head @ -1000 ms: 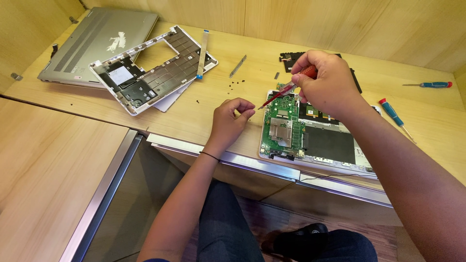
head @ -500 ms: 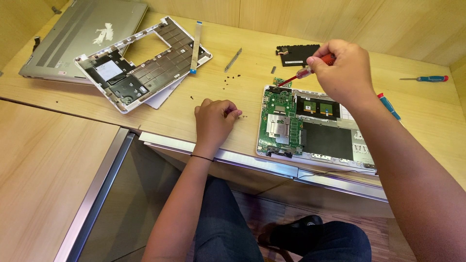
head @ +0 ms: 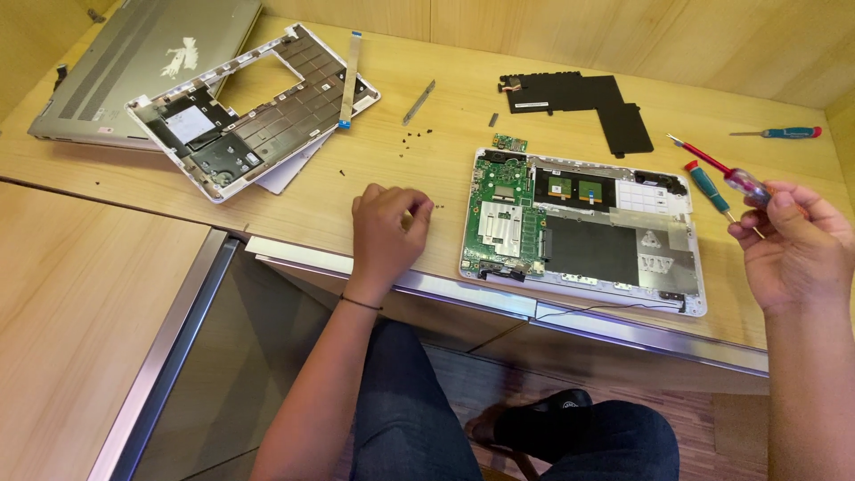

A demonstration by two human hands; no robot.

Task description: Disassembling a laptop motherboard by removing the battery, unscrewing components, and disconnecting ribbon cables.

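Note:
An opened white laptop base (head: 583,221) lies on the wooden desk (head: 427,169), its green circuit board (head: 499,209) exposed at the left. My right hand (head: 797,245) is off to the right of it, holding a red-handled screwdriver (head: 720,174) lifted clear of the laptop. My left hand (head: 385,230) rests on the desk left of the laptop, fingers pinched together over small black screws (head: 434,207); whether it holds one I cannot tell.
Several loose screws (head: 414,135) dot the desk. A keyboard frame (head: 254,107) lies on a grey laptop lid (head: 134,62) at the back left. A black battery panel (head: 579,98), a metal strip (head: 419,101), and two blue screwdrivers (head: 710,189) (head: 788,133) lie farther back.
My right hand has drawn the red screwdriver away from the circuit board to the right. My left hand has slid left, off the laptop's edge, onto the desk by the screws.

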